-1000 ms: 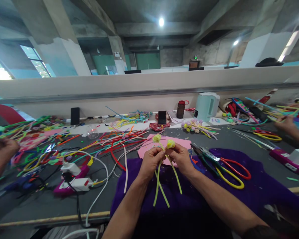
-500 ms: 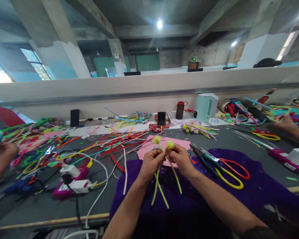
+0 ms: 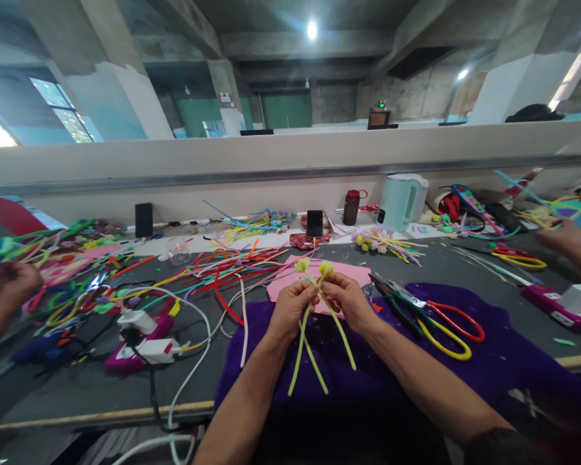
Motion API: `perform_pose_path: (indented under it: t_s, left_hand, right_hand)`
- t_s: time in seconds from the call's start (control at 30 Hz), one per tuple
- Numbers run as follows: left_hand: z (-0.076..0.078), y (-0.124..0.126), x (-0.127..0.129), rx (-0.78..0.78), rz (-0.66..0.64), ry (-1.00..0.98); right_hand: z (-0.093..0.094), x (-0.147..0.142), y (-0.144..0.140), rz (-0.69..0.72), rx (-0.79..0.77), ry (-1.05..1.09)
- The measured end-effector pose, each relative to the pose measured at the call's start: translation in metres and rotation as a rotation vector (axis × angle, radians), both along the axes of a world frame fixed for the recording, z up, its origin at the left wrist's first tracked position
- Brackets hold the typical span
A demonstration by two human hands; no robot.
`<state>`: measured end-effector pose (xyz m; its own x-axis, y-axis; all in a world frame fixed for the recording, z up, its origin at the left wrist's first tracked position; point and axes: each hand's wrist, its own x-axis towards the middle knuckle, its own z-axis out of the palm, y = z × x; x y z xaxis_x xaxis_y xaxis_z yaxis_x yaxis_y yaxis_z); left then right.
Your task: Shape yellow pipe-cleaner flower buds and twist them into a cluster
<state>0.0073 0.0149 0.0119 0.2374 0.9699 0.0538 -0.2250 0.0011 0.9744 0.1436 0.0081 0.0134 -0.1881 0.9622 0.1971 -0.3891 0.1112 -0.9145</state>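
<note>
Yellow flowers [image 3: 326, 269] on fuzzy stems, held up between two bare hands over the worktable, shown with their surroundings from left to right. Far left: a co-worker's hand [image 3: 12, 287] among coloured craft stems, with a purple power strip [image 3: 163, 328] on the nearer part of the table. Left of centre: a loose spread of red, white and teal stems [image 3: 232, 271].

Centre: the person's left hand [image 3: 293, 309] pinches the yellow stems between thumb and forefinger; two tails [image 3: 295, 368] emerge beneath it, crossing each other and pointing back toward the body. The two flower heads stand side by side just beyond the fingertips, the left one above the left hand, the other close above the right. The right hand [image 3: 352, 300] grips with thumb and forefinger where a third tail [image 3: 343, 339] leaves and slants toward the lower right.

Key relation: the stems cross in the narrow gap between the two sets of fingertips, so neither hand is clearly nearer; their long axes run away from the body, spread at the tails. A pink sheet [image 3: 281, 284] lies behind, purple cloth [image 3: 259, 326] beneath.

Right: pliers [image 3: 392, 297] and red-and-yellow-handled scissors [image 3: 422, 302] lie near the right forearm; far right, another person's hand [image 3: 566, 240].
</note>
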Motion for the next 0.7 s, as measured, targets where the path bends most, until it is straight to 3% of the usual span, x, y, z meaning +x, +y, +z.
perform_pose_path:
  t_s: [0.33,0.7]
  left_hand:
    - [-0.0011,0.0004,0.0008,-0.003,0.021,-0.013]
    - [0.0025,-0.0009,0.0024,0.007,0.075,-0.033]
  right_hand:
    - [-0.0016,-0.0014,0.001,-0.071,0.055,-0.099]
    - [-0.0029,-0.0018,0.0003,-0.031,-0.002,-0.063]
